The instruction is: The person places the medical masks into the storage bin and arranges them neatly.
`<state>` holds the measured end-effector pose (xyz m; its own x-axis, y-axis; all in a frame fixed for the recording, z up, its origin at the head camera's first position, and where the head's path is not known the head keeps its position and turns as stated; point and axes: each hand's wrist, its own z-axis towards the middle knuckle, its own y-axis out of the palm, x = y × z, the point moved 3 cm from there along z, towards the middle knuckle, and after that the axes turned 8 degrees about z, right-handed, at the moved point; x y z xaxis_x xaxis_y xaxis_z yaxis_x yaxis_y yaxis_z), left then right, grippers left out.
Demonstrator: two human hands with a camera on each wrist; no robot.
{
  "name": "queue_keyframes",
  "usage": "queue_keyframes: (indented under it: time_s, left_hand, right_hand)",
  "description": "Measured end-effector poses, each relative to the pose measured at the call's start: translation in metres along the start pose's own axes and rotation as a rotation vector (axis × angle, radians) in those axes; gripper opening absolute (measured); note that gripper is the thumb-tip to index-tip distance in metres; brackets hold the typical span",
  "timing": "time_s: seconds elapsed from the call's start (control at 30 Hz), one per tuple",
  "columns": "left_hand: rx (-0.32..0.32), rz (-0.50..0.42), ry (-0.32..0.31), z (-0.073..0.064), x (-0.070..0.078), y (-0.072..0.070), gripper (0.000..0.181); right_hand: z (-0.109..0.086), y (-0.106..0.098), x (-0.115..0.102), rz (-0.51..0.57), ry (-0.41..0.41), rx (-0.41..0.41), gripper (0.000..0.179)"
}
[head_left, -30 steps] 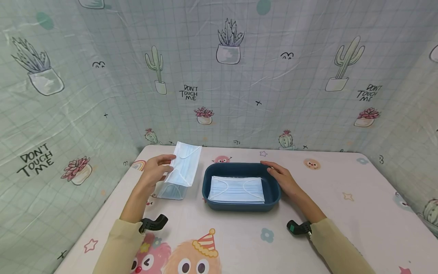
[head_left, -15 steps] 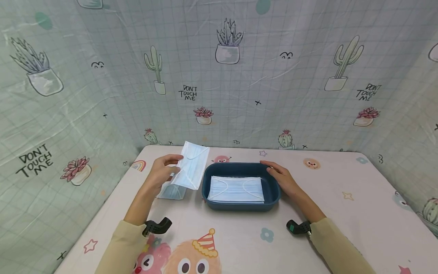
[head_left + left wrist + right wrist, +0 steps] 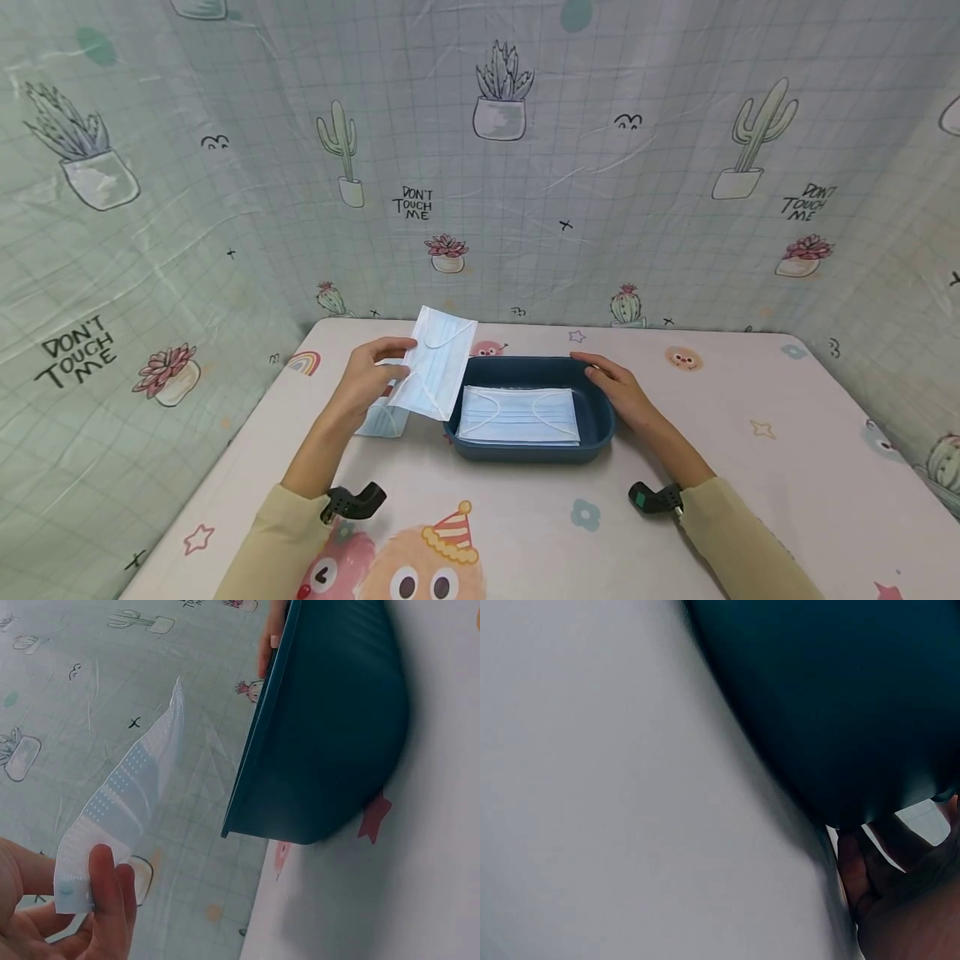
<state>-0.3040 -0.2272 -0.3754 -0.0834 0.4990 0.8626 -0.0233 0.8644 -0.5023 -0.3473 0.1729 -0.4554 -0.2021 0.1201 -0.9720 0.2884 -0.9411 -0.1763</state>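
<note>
A light blue pleated face mask [image 3: 435, 362] with white ear loops is pinched at its left edge between thumb and fingers of my left hand [image 3: 367, 377]. It is held tilted, its lower right corner overlapping the left rim of a dark blue plastic bin [image 3: 525, 452] in the head view. In the left wrist view the mask [image 3: 124, 799] curves upward, beside the bin's outer wall [image 3: 330, 735]. Inside the bin lies a stack of face masks [image 3: 519, 415]. My right hand [image 3: 621, 392] grips the bin's right end at the rim; the right wrist view shows its fingers [image 3: 853, 870] against the outer wall.
Behind my left hand, another face mask [image 3: 382, 422] lies on the table, partly covered. The table [image 3: 705, 433] has a pale cloth with cartoon prints. A printed curtain [image 3: 525, 233] stands at the back and both sides.
My left hand has moved right with the face mask, from above the mask on the table to the bin's left rim. The right hand and the bin have stayed put.
</note>
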Motion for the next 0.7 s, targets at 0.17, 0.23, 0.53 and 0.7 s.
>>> queue_keyframes:
  time_s: [0.17,0.23,0.53,0.7]
  left_hand:
    - [-0.003,-0.006,0.011,-0.001,0.003,0.003,0.044]
    - [-0.007,-0.016,0.02,-0.001,0.004,0.005,0.044]
    - [-0.033,-0.014,0.057,-0.001,0.01,0.014,0.043]
    - [-0.061,-0.009,0.062,0.001,0.015,0.017,0.044]
  right_hand:
    - [0.0,-0.001,0.0,-0.018,0.003,-0.001,0.043]
    - [0.0,-0.001,0.0,-0.015,0.0,-0.001,0.043]
    - [0.0,-0.003,0.002,-0.003,-0.024,-0.003,0.041]
    - [0.002,-0.003,0.005,-0.002,-0.024,-0.001,0.041]
